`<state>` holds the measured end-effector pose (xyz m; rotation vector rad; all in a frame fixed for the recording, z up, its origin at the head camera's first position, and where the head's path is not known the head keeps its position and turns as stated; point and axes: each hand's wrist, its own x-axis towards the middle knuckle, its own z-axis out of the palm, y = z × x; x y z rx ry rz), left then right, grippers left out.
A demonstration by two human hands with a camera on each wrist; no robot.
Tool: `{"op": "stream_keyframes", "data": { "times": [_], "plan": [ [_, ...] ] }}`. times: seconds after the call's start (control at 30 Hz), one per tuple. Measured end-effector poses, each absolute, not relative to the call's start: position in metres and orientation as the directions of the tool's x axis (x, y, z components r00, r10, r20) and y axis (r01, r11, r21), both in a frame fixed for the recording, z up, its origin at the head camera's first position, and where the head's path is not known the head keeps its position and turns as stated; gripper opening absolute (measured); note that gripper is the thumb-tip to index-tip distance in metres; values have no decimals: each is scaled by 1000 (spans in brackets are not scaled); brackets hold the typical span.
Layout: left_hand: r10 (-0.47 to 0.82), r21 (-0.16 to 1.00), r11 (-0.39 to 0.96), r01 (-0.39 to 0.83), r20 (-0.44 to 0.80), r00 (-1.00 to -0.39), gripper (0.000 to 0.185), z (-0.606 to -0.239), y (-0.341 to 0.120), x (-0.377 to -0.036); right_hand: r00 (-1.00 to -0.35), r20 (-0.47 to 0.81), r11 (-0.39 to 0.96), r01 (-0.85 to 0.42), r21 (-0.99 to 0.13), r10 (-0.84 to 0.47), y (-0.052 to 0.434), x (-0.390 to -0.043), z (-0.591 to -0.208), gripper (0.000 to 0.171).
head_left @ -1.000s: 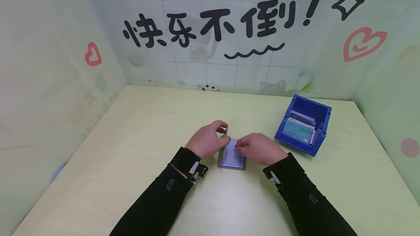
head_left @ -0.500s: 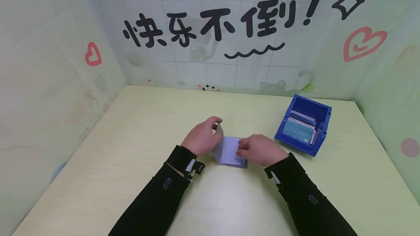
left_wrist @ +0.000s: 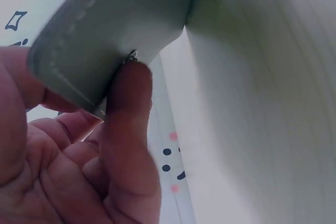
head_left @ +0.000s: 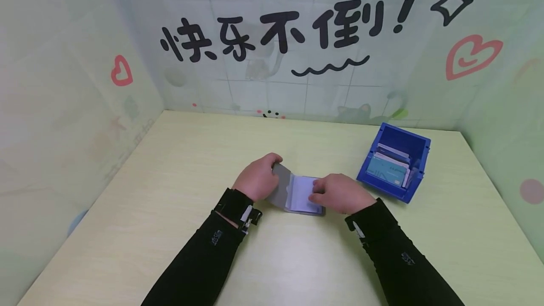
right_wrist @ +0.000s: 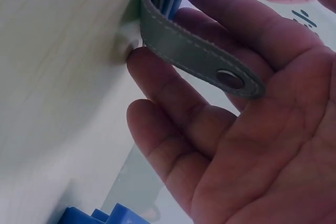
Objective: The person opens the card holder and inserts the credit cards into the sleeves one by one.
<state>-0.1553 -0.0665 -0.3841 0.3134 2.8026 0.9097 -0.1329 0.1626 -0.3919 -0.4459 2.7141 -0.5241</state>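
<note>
A grey card holder (head_left: pixel 279 186) with pale translucent sleeves (head_left: pixel 300 195) lies opened on the table. My left hand (head_left: pixel 257 178) pinches the edge of its lifted cover between thumb and fingers. In the left wrist view the cover (left_wrist: pixel 121 19) shows light stitching and a metal snap by the thumb tip. My right hand (head_left: pixel 342 194) rests at the sleeves' right side, fingertips touching them. The right wrist view shows its fingers loosely extended, with the holder's snap strap (right_wrist: pixel 194 56) sticking out across them. Part of the sleeves is hidden under the right fingers.
A blue bin (head_left: pixel 382 189) holding several cards (head_left: pixel 386 170) stands at the right rear of the pale wooden table (head_left: pixel 204 155). Printed walls (head_left: pixel 272 98) enclose the back and both sides.
My left hand has swung the cover of the card holder open to the left. My right hand has shifted slightly right along with the sleeves. The blue bin stays put.
</note>
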Motion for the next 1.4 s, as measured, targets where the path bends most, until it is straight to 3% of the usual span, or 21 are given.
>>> {"op": "stream_keyframes", "data": {
  "times": [0.4,0.8,1.1,1.4],
  "plan": [
    [226,572,811,121,-116,-967,46,-388,-68,-157,-890,-296,893,-216,-396,-347,161,-132,-389,32],
    [291,420,881,218,-117,-950,52,-394,-69,-159,-896,-298,893,-192,-408,-329,162,-132,-389,32],
    [373,313,904,290,-249,-894,70,-400,-67,-158,-897,-301,897,-189,-400,-323,163,-133,-392,34],
    [382,302,908,292,-307,-872,77,-403,-66,-159,-901,-294,897,-189,-400,-321,164,-132,-391,33]
  ]
}}
